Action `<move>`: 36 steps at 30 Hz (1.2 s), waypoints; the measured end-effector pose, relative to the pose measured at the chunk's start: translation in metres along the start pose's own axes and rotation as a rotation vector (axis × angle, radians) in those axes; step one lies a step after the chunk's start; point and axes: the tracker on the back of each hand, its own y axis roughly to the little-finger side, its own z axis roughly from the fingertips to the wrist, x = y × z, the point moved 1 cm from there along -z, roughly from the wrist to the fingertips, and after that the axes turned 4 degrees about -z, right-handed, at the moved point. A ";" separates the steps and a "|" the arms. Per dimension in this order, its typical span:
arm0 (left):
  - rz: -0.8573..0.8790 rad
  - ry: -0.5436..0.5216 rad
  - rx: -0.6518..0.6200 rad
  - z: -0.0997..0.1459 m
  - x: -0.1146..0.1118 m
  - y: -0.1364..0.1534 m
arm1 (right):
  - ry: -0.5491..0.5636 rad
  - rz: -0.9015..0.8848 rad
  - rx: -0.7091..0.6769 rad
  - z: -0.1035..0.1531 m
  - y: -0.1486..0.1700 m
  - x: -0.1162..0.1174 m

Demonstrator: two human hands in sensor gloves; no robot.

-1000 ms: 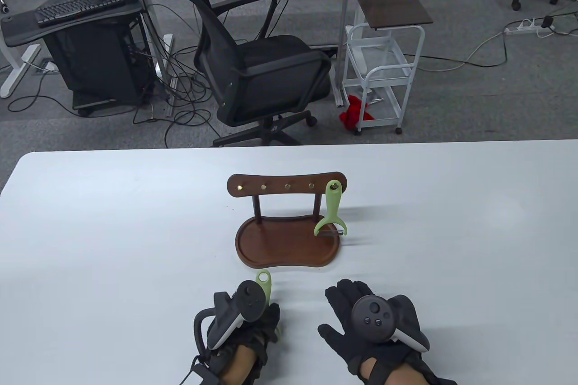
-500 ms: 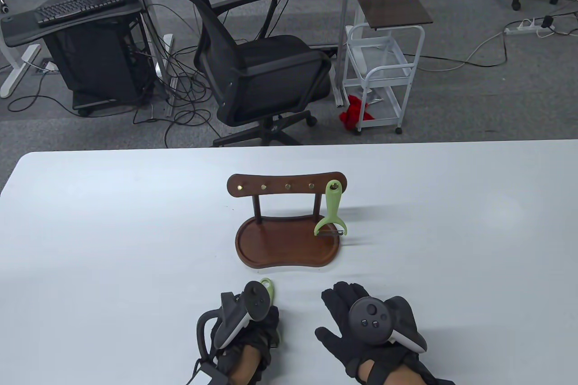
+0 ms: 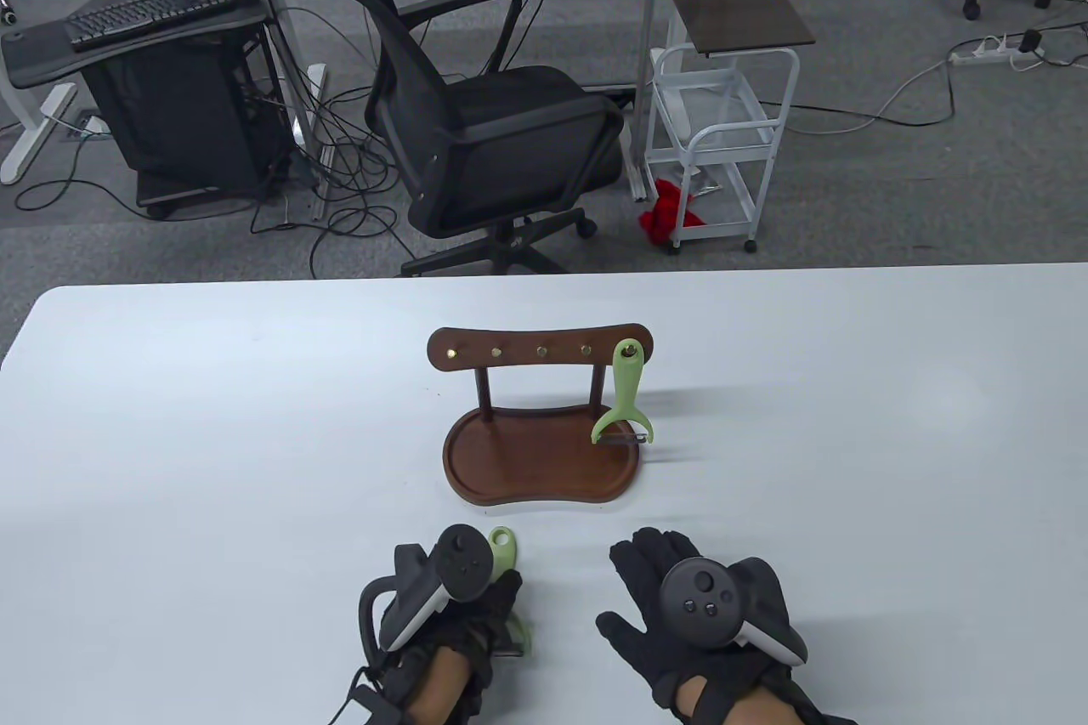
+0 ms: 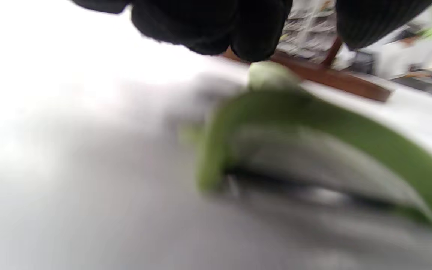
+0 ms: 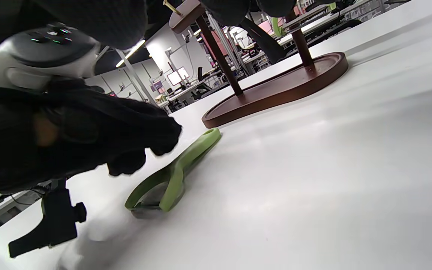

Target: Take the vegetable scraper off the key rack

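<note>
A green vegetable scraper (image 3: 503, 546) lies flat on the white table in front of the wooden key rack (image 3: 540, 351); it also shows in the right wrist view (image 5: 178, 168) and, blurred, in the left wrist view (image 4: 313, 112). My left hand (image 3: 501, 589) hovers over its handle with fingers loosely curled and does not grip it; a gap shows below the fingers (image 5: 163, 138). A second green scraper (image 3: 627, 393) hangs from the rack's rightmost hook. My right hand (image 3: 646, 555) rests flat on the table, fingers spread, holding nothing.
The rack stands on a dark wooden tray base (image 3: 527, 461) at mid-table; its other brass hooks (image 3: 497, 351) are bare. Past the far table edge (image 3: 544, 274) stand an office chair (image 3: 493, 121) and a white cart (image 3: 722, 130).
My left hand has drawn back and shifted left, and the scraper that it carried now lies on the table with its head showing. The right hand has barely moved.
</note>
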 end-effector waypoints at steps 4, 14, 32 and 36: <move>0.040 -0.106 -0.157 0.012 0.023 0.004 | 0.024 0.001 0.014 0.000 0.003 -0.005; 0.056 -0.039 -0.218 0.024 0.035 0.012 | 0.094 0.013 0.054 0.004 0.013 -0.021; 0.076 0.050 -0.162 0.009 0.015 0.027 | -0.003 0.215 0.285 -0.038 0.015 -0.035; 0.080 0.055 -0.172 0.007 0.016 0.026 | 0.013 0.237 0.303 -0.046 0.010 -0.043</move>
